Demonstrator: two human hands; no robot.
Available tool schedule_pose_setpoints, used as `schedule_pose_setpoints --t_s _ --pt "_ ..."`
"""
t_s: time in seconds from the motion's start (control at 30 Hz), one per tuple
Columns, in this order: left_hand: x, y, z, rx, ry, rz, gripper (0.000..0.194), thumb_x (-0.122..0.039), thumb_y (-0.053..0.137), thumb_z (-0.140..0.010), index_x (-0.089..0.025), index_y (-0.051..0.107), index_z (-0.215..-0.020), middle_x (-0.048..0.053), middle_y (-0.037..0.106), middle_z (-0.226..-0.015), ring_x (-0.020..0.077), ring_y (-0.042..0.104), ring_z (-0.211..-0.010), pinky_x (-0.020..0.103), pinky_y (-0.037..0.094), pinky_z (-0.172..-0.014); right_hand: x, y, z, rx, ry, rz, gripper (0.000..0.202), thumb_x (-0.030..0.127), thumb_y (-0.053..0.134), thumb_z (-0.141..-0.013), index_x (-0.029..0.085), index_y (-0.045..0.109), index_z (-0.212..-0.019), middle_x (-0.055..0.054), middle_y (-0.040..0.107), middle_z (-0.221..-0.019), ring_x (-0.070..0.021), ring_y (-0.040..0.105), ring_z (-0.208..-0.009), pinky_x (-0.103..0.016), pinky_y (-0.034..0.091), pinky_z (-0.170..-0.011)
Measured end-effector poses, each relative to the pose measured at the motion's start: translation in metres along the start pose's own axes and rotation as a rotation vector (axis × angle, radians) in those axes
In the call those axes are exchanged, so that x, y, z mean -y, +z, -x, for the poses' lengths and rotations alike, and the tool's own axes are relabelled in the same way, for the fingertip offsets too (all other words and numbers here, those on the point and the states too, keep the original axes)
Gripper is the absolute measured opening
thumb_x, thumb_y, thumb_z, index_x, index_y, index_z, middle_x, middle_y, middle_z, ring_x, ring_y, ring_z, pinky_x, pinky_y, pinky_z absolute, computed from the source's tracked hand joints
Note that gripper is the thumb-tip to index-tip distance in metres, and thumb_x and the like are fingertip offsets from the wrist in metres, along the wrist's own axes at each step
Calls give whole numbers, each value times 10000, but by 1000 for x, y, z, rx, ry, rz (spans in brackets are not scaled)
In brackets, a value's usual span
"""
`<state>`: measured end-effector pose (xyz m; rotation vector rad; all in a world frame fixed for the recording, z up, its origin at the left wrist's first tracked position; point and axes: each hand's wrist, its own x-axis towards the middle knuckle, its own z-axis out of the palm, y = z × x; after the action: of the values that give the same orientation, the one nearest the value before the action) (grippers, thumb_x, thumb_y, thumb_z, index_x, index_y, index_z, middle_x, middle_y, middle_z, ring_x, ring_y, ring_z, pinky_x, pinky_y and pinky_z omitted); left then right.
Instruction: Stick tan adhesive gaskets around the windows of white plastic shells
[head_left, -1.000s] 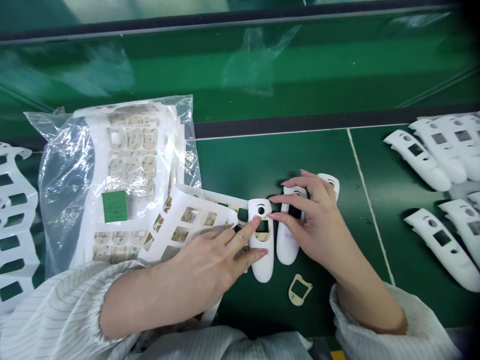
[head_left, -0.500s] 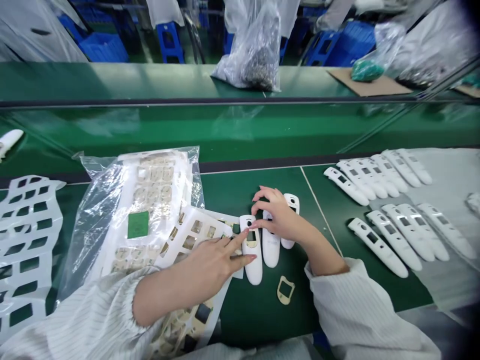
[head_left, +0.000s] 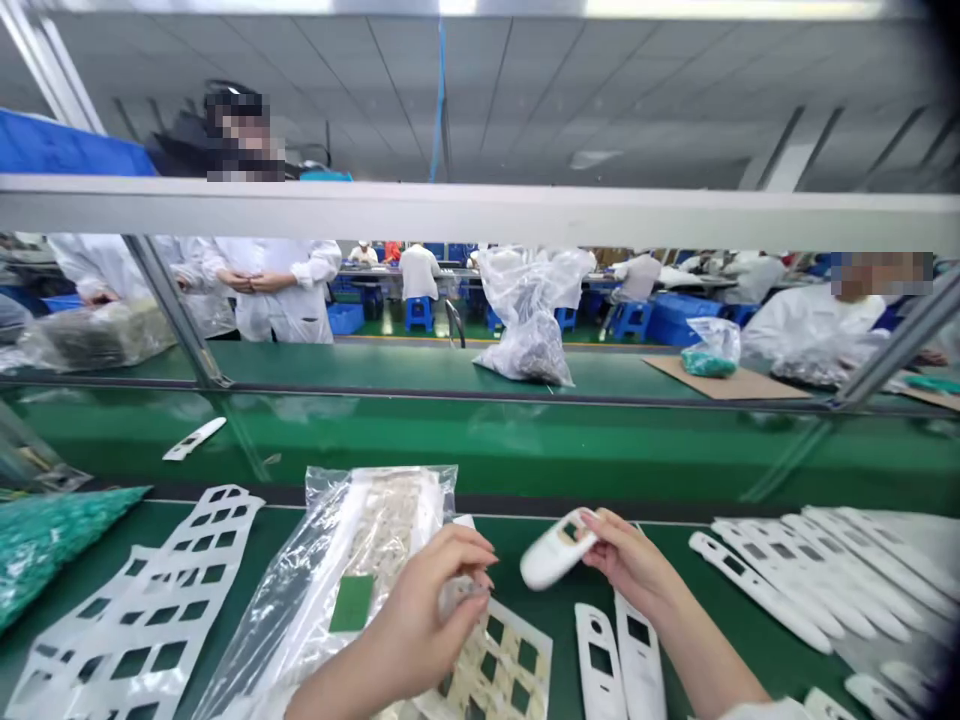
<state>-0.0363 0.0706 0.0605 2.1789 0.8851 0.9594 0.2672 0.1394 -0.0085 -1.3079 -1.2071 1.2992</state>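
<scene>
My right hand point(head_left: 626, 560) is closed on the window end of a white plastic handheld-device housing point(head_left: 551, 555), raised and tilted above the bench. A beige adhesive piece is visible around its window. To the left, my left hand point(head_left: 427, 610) has its thumb and fingers curled round a small greyish see-through piece point(head_left: 456, 597), too blurred to name exactly. Below that hand lies a sheet of beige adhesive stickers point(head_left: 517, 650) with square cut-outs. Two more white housings, a nearer one point(head_left: 598, 660) and its neighbour point(head_left: 637, 655), lie below my right hand, which partly covers the neighbour.
A clear bag of sticker sheets point(head_left: 397, 500) with a green square point(head_left: 351, 603) lies left. Beyond it are a cut-out white sheet point(head_left: 157, 600) and a green bag point(head_left: 52, 550). Rows of housings point(head_left: 765, 590) lie right. A raised shelf point(head_left: 375, 365) crosses ahead; people stand behind.
The view has tipped up. My right hand has lifted the housing off the bench. My left hand has come away from it, fingers now curled round a small piece.
</scene>
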Motion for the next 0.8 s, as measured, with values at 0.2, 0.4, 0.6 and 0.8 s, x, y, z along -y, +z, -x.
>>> schedule_pose_setpoints --t_s 0.2,0.4,0.6,0.8 --pt "-13 -18 3 -188 -85 303 204 -354 572 -931 -179 514 -844 106 606 -1067 225 626 -1069 388 549 -882 23 25 15 -57 -2 -148 337 410 568 -926 148 598 -1135 -73 646 -1108 -190 645 -971 -411 550 -843" --pt "-45 -11 6 -164 -86 499 368 -486 686 -836 -152 542 -783 132 636 -1080 232 697 -951 397 575 -813 54 66 103 73 -262 -24 411 461 681 -817 211 629 -1139 -114 626 -1263 -266 556 -1224 -493 378 -1111" --pt "-95 5 7 -196 3 481 323 -437 740 -804 -143 607 -799 120 651 -1055 201 699 -921 333 589 -768 88 80 165 36 -924 249 429 200 644 -833 298 582 -1247 -78 624 -1233 -248 584 -1170 -419 516 -971" --pt "-124 21 12 -253 91 298 281 -412 756 -793 -141 681 -787 102 689 -881 178 682 -803 269 566 -640 106 69 189 -83 -1193 453 309 50 637 -802 253 643 -1035 -68 634 -972 -190 650 -888 -293 571 -700"
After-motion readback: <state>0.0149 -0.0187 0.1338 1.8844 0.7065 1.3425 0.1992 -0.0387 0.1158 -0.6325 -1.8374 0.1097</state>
